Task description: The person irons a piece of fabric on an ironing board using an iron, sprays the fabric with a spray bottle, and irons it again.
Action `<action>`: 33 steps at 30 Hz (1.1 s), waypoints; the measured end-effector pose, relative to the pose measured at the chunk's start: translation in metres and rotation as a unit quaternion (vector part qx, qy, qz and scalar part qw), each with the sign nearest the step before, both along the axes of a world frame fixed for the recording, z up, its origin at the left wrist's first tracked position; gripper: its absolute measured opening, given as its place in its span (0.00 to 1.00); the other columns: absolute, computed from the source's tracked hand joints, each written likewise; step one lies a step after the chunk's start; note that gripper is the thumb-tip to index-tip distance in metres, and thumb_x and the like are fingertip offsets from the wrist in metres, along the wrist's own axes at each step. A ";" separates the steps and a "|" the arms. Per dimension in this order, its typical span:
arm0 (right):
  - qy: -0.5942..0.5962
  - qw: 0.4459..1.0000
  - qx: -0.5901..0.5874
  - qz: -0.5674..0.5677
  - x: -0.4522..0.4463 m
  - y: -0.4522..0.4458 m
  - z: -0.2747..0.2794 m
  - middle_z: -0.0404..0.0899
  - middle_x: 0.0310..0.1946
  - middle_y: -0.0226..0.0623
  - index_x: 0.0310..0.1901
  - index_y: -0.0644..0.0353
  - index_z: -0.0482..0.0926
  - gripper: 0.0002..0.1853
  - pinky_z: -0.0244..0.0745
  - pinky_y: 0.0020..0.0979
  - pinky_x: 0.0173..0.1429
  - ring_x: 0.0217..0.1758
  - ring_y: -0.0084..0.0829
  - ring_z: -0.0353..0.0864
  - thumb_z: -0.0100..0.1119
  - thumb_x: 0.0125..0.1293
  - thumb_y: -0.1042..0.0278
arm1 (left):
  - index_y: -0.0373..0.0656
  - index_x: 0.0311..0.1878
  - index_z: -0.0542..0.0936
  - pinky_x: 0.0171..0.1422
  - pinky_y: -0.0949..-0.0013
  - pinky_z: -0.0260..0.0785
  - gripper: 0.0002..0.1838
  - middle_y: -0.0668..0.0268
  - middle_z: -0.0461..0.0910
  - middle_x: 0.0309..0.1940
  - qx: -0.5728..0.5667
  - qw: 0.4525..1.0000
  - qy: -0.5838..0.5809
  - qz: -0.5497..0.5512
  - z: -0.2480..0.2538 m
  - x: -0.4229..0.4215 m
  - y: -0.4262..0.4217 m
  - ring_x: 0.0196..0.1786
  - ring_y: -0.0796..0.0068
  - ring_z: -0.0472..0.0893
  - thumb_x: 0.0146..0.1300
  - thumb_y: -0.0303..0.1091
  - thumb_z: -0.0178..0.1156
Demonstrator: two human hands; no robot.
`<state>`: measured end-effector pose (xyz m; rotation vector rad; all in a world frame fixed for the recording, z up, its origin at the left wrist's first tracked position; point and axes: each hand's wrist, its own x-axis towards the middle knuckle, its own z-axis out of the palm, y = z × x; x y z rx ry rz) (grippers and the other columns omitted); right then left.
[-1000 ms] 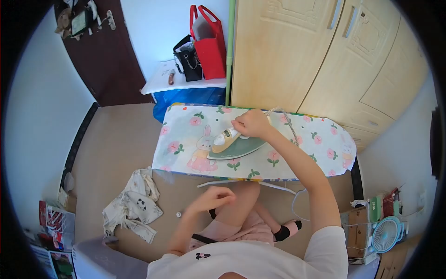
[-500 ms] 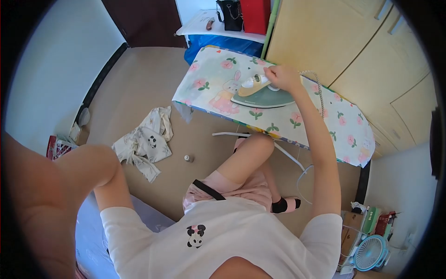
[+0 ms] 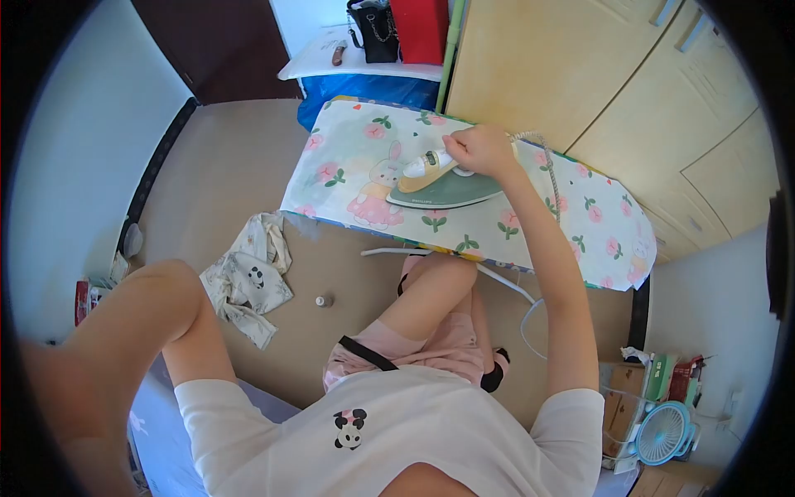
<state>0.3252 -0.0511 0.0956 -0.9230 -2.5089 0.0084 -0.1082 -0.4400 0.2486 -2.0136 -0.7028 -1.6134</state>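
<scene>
My right hand (image 3: 480, 151) is closed round the handle of a green, white and gold iron (image 3: 443, 189). The iron lies flat on the floral, rabbit-print cover of an ironing board (image 3: 513, 219), pointing left beside the pink rabbit. My left arm is bent back toward the camera at the left edge. The left hand (image 3: 70, 422) is very close to the lens and mostly out of frame, so its fingers cannot be made out. A coiled cord (image 3: 548, 157) runs from the back of the iron.
A crumpled panda-print garment (image 3: 252, 277) and a small bottle (image 3: 324, 301) are on the floor. My bent legs sit below the board. Behind it stand a wooden wardrobe (image 3: 555, 66) and a shelf with bags (image 3: 377, 33). A blue fan (image 3: 664, 432) is at lower right.
My left hand has gone from above my lap up and back toward the camera. The view has shifted. The right hand stays on the iron, which has hardly moved on the board.
</scene>
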 end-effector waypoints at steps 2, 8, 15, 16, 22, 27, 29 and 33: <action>-0.018 1.000 0.011 0.003 0.000 0.004 -0.003 0.76 0.15 0.41 0.19 0.55 0.81 0.22 0.69 0.43 0.28 0.19 0.44 0.76 0.45 0.60 0.50 | 0.42 0.44 0.70 0.44 0.58 0.63 0.19 0.60 0.72 0.35 0.014 1.000 0.005 -0.003 0.005 0.030 0.015 0.40 0.62 0.71 0.55 0.45 0.57; -0.010 1.000 -0.004 0.004 0.000 0.002 -0.002 0.74 0.13 0.42 0.18 0.56 0.80 0.22 0.68 0.42 0.27 0.17 0.44 0.74 0.46 0.60 0.51 | 0.43 0.44 0.70 0.46 0.56 0.62 0.17 0.60 0.71 0.34 0.079 0.996 0.023 0.016 0.007 0.079 0.025 0.40 0.61 0.71 0.57 0.45 0.54; 0.009 0.999 0.037 0.008 0.000 0.003 -0.004 0.73 0.11 0.42 0.16 0.54 0.80 0.21 0.68 0.40 0.25 0.16 0.42 0.74 0.47 0.60 0.52 | 0.43 0.43 0.70 0.47 0.55 0.62 0.16 0.61 0.70 0.33 0.127 0.991 -0.001 0.029 0.003 0.076 0.041 0.41 0.61 0.70 0.60 0.45 0.51; 0.005 0.999 0.036 0.021 0.001 0.002 -0.004 0.73 0.12 0.40 0.17 0.54 0.79 0.19 0.68 0.40 0.25 0.17 0.42 0.74 0.49 0.59 0.54 | 0.44 0.42 0.71 0.48 0.55 0.62 0.15 0.61 0.70 0.33 0.142 0.989 -0.008 0.031 0.001 0.085 0.051 0.41 0.61 0.70 0.61 0.45 0.50; 0.018 0.999 0.022 0.025 0.001 0.002 -0.007 0.73 0.12 0.40 0.16 0.54 0.79 0.21 0.68 0.39 0.23 0.15 0.42 0.73 0.48 0.60 0.51 | 0.44 0.42 0.71 0.49 0.53 0.61 0.15 0.61 0.70 0.33 0.112 0.991 -0.059 0.047 -0.006 0.093 0.075 0.42 0.60 0.70 0.63 0.46 0.47; -0.006 1.000 0.017 0.021 0.002 0.003 -0.004 0.74 0.12 0.40 0.16 0.56 0.79 0.22 0.68 0.39 0.24 0.16 0.41 0.74 0.48 0.59 0.51 | 0.45 0.41 0.71 0.50 0.52 0.61 0.15 0.61 0.69 0.32 0.139 0.985 -0.067 0.072 0.003 0.188 0.135 0.43 0.60 0.70 0.65 0.46 0.45; -0.004 1.000 0.018 0.019 0.002 0.003 -0.008 0.74 0.12 0.40 0.17 0.56 0.80 0.22 0.68 0.40 0.24 0.16 0.41 0.74 0.48 0.59 0.51 | 0.45 0.33 0.73 0.43 0.56 0.64 0.11 0.63 0.73 0.27 -0.015 0.994 -0.098 0.041 -0.047 0.201 0.128 0.35 0.62 0.72 0.62 0.42 0.49; -0.003 1.000 0.021 0.017 0.003 0.002 -0.007 0.74 0.13 0.41 0.18 0.56 0.81 0.22 0.69 0.40 0.25 0.17 0.42 0.75 0.47 0.60 0.51 | 0.35 0.29 0.78 0.35 0.72 0.69 0.06 0.62 0.79 0.26 -0.411 0.889 -0.203 -0.004 -0.202 0.235 0.129 0.30 0.74 0.77 0.61 0.24 0.53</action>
